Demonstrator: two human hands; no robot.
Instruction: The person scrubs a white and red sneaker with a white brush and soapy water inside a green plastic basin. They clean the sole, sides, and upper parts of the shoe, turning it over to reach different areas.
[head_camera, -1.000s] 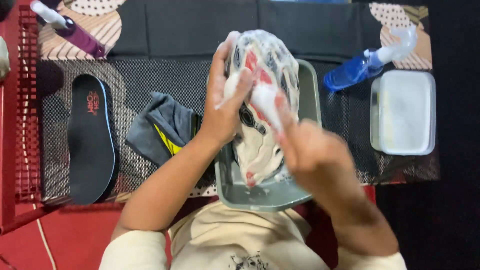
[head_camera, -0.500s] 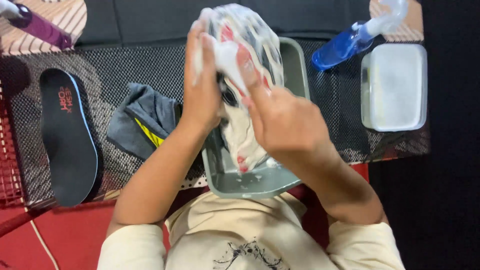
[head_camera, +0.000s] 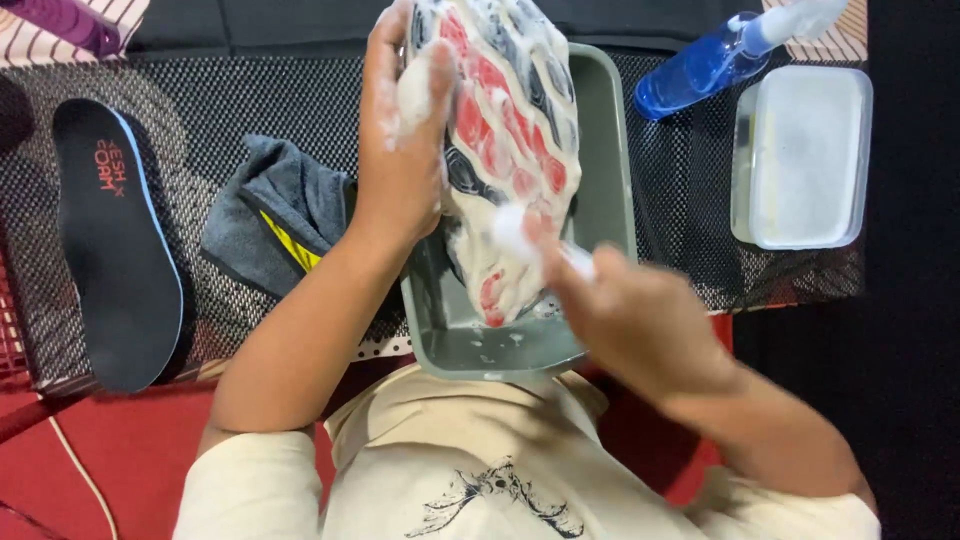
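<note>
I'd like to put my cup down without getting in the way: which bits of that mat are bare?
Bare mesh mat lies between the black insole and the grey cloth, and along the top edge. It is crowded around the grey tray, where both hands work the soapy shoe, with spray bottle and white tub close.

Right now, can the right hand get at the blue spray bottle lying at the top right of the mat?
Probably not freely: the right hand is gripping a white brush against the soapy shoe sole. Nothing stands between it and the blue spray bottle, though.
</note>
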